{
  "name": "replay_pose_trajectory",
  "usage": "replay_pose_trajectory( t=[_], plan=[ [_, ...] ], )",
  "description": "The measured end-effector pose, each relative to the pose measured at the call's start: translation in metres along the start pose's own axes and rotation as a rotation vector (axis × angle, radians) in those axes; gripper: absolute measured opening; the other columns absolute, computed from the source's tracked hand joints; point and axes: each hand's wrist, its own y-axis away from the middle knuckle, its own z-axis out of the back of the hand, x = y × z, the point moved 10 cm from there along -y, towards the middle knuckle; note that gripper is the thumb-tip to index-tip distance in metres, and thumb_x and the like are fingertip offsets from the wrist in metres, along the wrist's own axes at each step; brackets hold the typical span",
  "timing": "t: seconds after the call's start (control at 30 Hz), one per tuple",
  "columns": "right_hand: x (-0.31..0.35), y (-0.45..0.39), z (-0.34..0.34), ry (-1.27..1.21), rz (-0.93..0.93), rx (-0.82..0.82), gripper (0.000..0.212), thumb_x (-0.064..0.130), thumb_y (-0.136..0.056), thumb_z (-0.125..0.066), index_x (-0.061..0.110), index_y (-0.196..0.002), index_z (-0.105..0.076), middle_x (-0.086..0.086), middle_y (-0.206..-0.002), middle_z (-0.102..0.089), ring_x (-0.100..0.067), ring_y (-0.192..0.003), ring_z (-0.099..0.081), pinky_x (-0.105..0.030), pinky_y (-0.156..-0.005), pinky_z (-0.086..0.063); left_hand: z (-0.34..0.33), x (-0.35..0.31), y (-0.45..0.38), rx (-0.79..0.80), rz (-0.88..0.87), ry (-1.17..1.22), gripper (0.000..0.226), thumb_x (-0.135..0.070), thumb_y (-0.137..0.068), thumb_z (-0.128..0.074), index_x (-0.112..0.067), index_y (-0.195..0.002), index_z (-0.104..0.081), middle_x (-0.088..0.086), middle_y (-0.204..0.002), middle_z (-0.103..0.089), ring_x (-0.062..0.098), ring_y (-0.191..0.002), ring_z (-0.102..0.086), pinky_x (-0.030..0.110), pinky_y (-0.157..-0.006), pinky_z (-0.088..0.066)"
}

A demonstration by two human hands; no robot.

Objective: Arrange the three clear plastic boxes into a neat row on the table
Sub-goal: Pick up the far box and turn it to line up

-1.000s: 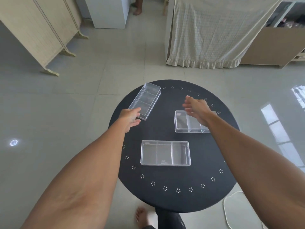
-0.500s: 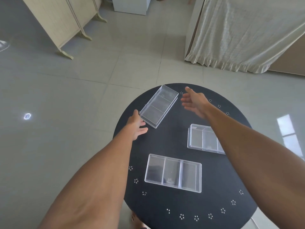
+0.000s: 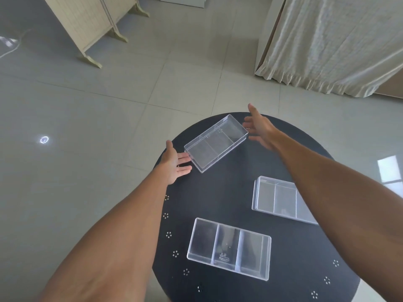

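The round surface (image 3: 235,192) is matte black, ringed near its rim with small white dotted rosettes. All three divided boxes, far (image 3: 216,142), right (image 3: 277,198) and near (image 3: 229,248), are clear, colourless plastic. The floor tiles (image 3: 185,83) are pale grey-green, glossy. The curtain (image 3: 335,40) is cream with a faint check; the folding screen (image 3: 87,20) is pale beige.

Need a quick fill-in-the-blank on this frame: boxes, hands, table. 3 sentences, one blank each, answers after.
1. The round table holds ___ clear plastic boxes.
2. Both open hands flank the far box, which lies at an angle; the left hand is at its ___ end.
3. The right forearm partly covers the right box; the near box has ___ compartments.

Missing words: three; near; three
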Motion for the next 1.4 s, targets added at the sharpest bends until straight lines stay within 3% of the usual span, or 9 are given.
replay_pose_trajectory(
  t=[0.2,0.33,0.57,0.7,0.97,1.13,1.4],
  plan=[
    [-0.029,-0.005,0.016,0.015,-0.09,0.003,0.088,0.076,-0.098,-0.035,0.002,-0.143,-0.056,-0.014,-0.133,-0.066,-0.031,-0.117,-0.064,-0.042,-0.098,-0.052,-0.003,-0.012,-0.006,0.018,-0.029,-0.004,0.09,-0.072,-0.099,-0.018,-0.001,-0.128,-0.064,0.016,-0.124,-0.069,0.042,-0.107,-0.067,0.051,-0.1,-0.053],
    [-0.05,0.003,0.013,-0.029,-0.155,0.056,0.081,0.073,-0.1,-0.035,0.003,-0.127,-0.064,-0.016,-0.121,-0.07,-0.032,-0.107,-0.068,-0.045,-0.094,-0.057,-0.004,-0.02,-0.009,0.024,-0.051,-0.047,0.091,-0.073,-0.098,-0.017,-0.002,-0.131,-0.064,0.016,-0.129,-0.067,0.04,-0.11,-0.065,0.051,-0.103,-0.052],
    [-0.077,0.014,0.023,-0.119,-0.294,0.028,0.059,0.054,-0.107,-0.044,0.0,-0.117,-0.065,-0.018,-0.109,-0.069,-0.036,-0.095,-0.071,-0.047,-0.077,-0.062,-0.013,-0.033,-0.012,0.063,-0.079,-0.135,0.096,-0.077,-0.096,-0.016,-0.003,-0.134,-0.063,0.014,-0.134,-0.065,0.035,-0.114,-0.063,0.045,-0.103,-0.053],
    [-0.096,0.015,0.029,-0.139,-0.391,-0.02,0.043,0.041,-0.108,-0.052,0.0,-0.106,-0.066,-0.023,-0.111,-0.07,-0.036,-0.09,-0.072,-0.049,-0.078,-0.063,-0.021,-0.038,-0.015,0.072,-0.088,-0.208,0.095,-0.075,-0.097,-0.015,0.0,-0.133,-0.06,0.017,-0.132,-0.065,0.032,-0.115,-0.064,0.039,-0.094,-0.055],
    [-0.109,0.017,0.028,-0.084,-0.497,-0.021,0.049,0.046,-0.101,-0.063,-0.001,-0.111,-0.067,-0.02,-0.114,-0.072,-0.033,-0.099,-0.073,-0.047,-0.091,-0.063,-0.025,-0.039,-0.023,0.052,-0.054,-0.324,0.087,-0.071,-0.099,-0.022,0.001,-0.12,-0.066,0.019,-0.123,-0.066,0.031,-0.105,-0.068,0.039,-0.093,-0.056],
    [-0.096,0.015,0.027,-0.123,-0.429,0.007,0.053,0.049,-0.097,-0.069,-0.001,-0.115,-0.071,-0.02,-0.114,-0.074,-0.031,-0.094,-0.074,-0.044,-0.082,-0.065,-0.019,-0.037,-0.023,0.052,-0.054,-0.258,0.084,-0.071,-0.099,-0.027,-0.002,-0.131,-0.061,0.016,-0.124,-0.066,0.03,-0.108,-0.067,0.038,-0.086,-0.058],
    [-0.078,0.018,0.034,-0.167,-0.298,-0.022,0.055,0.055,-0.092,-0.071,0.004,-0.112,-0.07,-0.021,-0.11,-0.076,-0.037,-0.101,-0.076,-0.048,-0.088,-0.063,-0.021,-0.059,-0.01,0.122,-0.182,-0.166,0.074,-0.063,-0.103,-0.029,-0.005,-0.136,-0.06,0.013,-0.135,-0.064,0.031,-0.117,-0.063,0.043,-0.106,-0.049]
  ],
)
